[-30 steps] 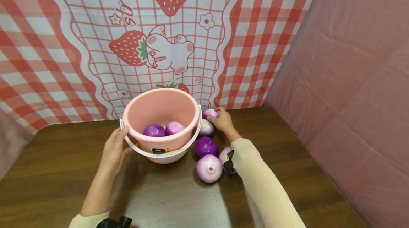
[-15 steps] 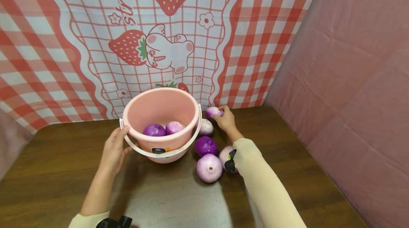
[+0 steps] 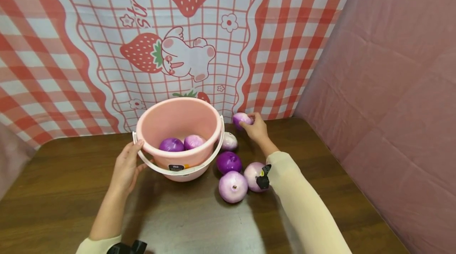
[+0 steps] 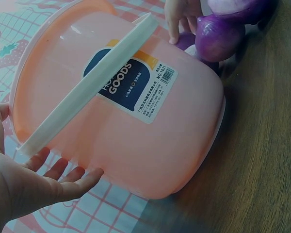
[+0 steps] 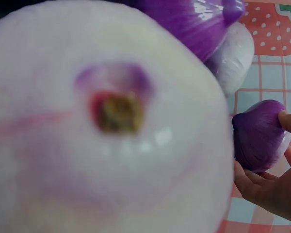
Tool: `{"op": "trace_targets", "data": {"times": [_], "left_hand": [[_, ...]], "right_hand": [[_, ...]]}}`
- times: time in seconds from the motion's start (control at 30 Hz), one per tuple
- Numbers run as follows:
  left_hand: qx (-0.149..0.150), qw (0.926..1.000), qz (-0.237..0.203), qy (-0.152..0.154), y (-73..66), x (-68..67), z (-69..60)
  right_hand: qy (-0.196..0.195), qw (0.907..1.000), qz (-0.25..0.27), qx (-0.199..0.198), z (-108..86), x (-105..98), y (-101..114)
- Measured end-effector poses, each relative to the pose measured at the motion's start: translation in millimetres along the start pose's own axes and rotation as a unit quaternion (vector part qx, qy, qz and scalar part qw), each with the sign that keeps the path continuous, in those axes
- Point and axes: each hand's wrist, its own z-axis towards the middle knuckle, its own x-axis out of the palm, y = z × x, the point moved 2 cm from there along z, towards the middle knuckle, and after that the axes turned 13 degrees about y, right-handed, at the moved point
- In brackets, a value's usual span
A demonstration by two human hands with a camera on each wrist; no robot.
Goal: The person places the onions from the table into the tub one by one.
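My left hand (image 3: 125, 165) grips the rim of a pink bucket (image 3: 185, 105) at its left side, thumb on the rim and fingers along the outer wall. Inside the bucket lie two purple onions, a darker onion (image 3: 171, 145) and a paler onion (image 3: 194, 141). Right of the bucket, near the back edge of the table, my right hand (image 3: 257, 128) holds a purple-and-white onion (image 3: 241, 120) between thumb and fingers. The right wrist view shows this onion (image 5: 260, 135) lifted against the cloth behind. A white bucket handle (image 4: 89, 85) hangs across the bucket's front.
On the wooden table (image 3: 192, 222), right of the bucket, stand a whitish onion (image 3: 229, 141), a dark purple onion (image 3: 229, 162), a pale onion (image 3: 233, 187) and another pale onion (image 3: 252, 176) by the right sleeve. A strawberry-print cloth (image 3: 231, 52) hangs behind.
My right hand has lifted the onion and carried it slightly right and up, away from the whitish onion. The left hand and the bucket stay put.
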Motion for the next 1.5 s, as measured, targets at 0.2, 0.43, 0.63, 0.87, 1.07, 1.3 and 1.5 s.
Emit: {"op": "trace_targets", "data": {"times": [0.2,0.43,0.63,0.87,1.07,1.3,1.5], "left_hand": [[0.001,1.0000,0.000,-0.001,-0.2,0.0,0.2],[-0.001,1.0000,-0.001,0.000,-0.2,0.1,1.6],[0.001,1.0000,-0.002,-0.001,-0.1,0.3,1.7],[0.007,1.0000,-0.004,0.002,-0.1,0.4,1.5],[0.010,0.9999,-0.005,0.002,-0.3,0.5,1.5],[0.009,0.9999,-0.004,0.001,0.3,0.4,0.9],[0.006,1.0000,-0.006,-0.003,1.0,0.1,-0.3]], "right_hand": [[0.002,1.0000,-0.008,-0.001,-1.1,-5,-1],[0.005,1.0000,0.000,-0.008,-4.6,-11,2],[0.010,0.9997,0.001,-0.023,-5.9,-15,5],[0.019,0.9994,0.004,-0.029,-8.7,-18,13],[0.018,0.9989,0.004,-0.044,-11.7,-20,22],[0.021,0.9980,0.021,-0.055,-17.2,-25,30],[0.028,0.9980,0.033,-0.047,-22.1,-31,36]]}}
